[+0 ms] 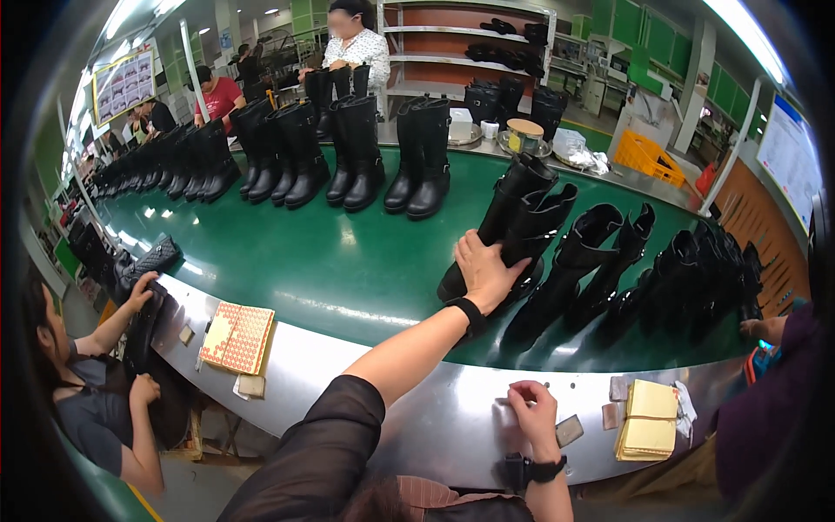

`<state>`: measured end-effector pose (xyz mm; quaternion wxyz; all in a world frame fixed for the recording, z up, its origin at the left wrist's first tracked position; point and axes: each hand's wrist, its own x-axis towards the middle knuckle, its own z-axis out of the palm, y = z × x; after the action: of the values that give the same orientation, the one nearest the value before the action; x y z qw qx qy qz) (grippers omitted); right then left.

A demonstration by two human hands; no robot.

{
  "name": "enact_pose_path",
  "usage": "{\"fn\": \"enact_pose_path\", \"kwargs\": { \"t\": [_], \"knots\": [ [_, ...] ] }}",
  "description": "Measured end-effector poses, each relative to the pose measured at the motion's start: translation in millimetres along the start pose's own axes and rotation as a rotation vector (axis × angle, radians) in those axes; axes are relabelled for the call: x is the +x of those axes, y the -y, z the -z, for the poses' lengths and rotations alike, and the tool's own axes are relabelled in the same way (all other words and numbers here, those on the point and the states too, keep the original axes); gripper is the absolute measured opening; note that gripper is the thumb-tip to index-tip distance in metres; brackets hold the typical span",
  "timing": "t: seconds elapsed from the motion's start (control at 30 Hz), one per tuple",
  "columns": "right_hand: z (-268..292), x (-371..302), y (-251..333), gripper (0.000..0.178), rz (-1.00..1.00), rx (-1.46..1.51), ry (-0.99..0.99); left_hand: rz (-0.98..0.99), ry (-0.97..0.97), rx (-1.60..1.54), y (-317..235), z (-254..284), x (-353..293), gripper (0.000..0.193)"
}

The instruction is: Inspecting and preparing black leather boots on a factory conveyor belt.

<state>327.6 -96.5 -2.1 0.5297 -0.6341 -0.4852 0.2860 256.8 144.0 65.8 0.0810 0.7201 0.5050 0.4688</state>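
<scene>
On the green table, my left hand (489,271) is closed around the shafts of a pair of tall black boots (532,213). My thumb lies against the right boot and my fingers against the left one; both stand tilted. Close to my body, my right hand (535,411) is held over the steel table edge with thumb and forefinger pinched together. Whatever is between those fingertips, if anything, is too small to make out. A small grey-brown block (569,431) lies beside that hand, close to a stack of yellow sheets (649,419).
More black boots (578,270) crowd the right side; a long row of boots (348,157) lines the far side. A sheet of round orange stickers (239,337) lies on the steel edge. One co-worker's hand (143,291) holds a boot at left; another's hand (764,329) shows at right.
</scene>
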Motion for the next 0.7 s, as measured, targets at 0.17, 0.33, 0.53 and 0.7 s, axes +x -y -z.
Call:
{"fn": "enact_pose_path", "kwargs": {
  "t": [0.17,0.33,0.53,0.7],
  "knots": [
    [75,-57,14,0.024,0.245,-0.891,0.089,0.102,0.015,-0.153,27,5,12,0.038],
    [124,-69,-9,0.024,0.220,-1.011,-0.012,0.164,-0.132,-0.134,31,58,17,0.036],
    [85,-66,42,0.056,0.272,-0.520,-0.056,-0.002,-0.199,-0.161,-9,173,-52,0.027],
    [-2,-56,79,0.117,0.442,-0.216,0.294,-0.103,0.244,-0.129,-37,231,-147,0.055]
  ]
}}
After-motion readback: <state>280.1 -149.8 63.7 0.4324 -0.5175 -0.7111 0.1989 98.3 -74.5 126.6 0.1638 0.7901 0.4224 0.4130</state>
